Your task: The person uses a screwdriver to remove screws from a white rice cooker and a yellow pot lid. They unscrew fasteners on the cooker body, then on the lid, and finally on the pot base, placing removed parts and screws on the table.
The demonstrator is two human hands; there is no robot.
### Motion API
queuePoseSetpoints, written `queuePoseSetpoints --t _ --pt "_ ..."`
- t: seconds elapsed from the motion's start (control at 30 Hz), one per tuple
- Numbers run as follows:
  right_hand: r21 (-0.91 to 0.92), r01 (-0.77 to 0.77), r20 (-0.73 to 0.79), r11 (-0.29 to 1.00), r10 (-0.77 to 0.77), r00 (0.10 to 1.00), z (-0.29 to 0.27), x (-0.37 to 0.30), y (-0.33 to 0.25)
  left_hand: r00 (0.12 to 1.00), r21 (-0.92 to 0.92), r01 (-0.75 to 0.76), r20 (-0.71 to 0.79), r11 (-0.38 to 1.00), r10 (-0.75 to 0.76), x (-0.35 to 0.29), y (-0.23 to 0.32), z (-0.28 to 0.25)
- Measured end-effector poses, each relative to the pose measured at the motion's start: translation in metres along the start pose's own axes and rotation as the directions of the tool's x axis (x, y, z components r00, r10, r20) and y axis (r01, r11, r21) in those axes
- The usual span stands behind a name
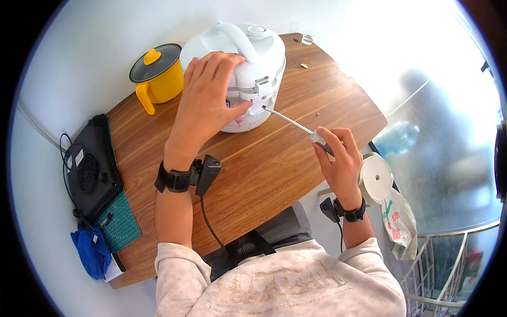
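Note:
A white rice cooker point(245, 79) with a curved carrying handle stands upright at the far side of the table. My left hand point(208, 87) grips its front, fingers over the lid's edge and thumb against the panel below. Between the fingers of my right hand point(339, 153) is the pale handle of a screwdriver point(289, 120). Its long metal shaft slopes up to the left, and the tip meets the cooker's front just below the lid latch point(262, 87). The palm side of both hands is partly hidden.
The wooden table point(211, 211) carries a yellow pot point(165, 84) with a dark lid left of the cooker. Further left lie a black fan-cooled device point(87, 164), a green cutting mat point(122, 219) and blue cloth point(92, 251). A small glass point(307, 38) stands at the far edge.

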State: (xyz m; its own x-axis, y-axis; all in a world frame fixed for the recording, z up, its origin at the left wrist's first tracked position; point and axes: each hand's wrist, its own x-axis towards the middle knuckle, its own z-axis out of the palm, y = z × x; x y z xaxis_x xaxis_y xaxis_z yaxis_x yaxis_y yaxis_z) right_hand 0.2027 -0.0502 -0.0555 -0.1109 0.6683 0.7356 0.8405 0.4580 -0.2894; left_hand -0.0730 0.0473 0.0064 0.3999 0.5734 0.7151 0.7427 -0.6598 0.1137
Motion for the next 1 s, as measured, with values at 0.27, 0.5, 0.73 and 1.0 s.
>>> queuePoseSetpoints --t 0.27,0.5,0.73,1.0 --pt "-0.062 0.031 -0.035 0.998 -0.034 0.999 0.003 0.004 0.003 1.0 -0.005 0.015 0.006 1.0 -0.015 -0.002 0.0 0.0" --pt "-0.084 0.05 -0.051 0.995 -0.054 0.997 0.002 0.005 0.003 1.0 0.002 0.02 0.011 1.0 -0.02 -0.001 -0.001 0.001" --pt "-0.106 0.057 -0.06 0.993 -0.063 0.996 0.003 0.008 0.002 1.0 -0.004 0.012 0.006 1.0 -0.012 0.0 -0.002 0.0" --pt "-0.195 0.131 0.012 0.972 -0.132 0.991 -0.014 0.022 -0.01 1.0 0.011 0.018 0.006 1.0 -0.018 0.0 0.001 0.001"
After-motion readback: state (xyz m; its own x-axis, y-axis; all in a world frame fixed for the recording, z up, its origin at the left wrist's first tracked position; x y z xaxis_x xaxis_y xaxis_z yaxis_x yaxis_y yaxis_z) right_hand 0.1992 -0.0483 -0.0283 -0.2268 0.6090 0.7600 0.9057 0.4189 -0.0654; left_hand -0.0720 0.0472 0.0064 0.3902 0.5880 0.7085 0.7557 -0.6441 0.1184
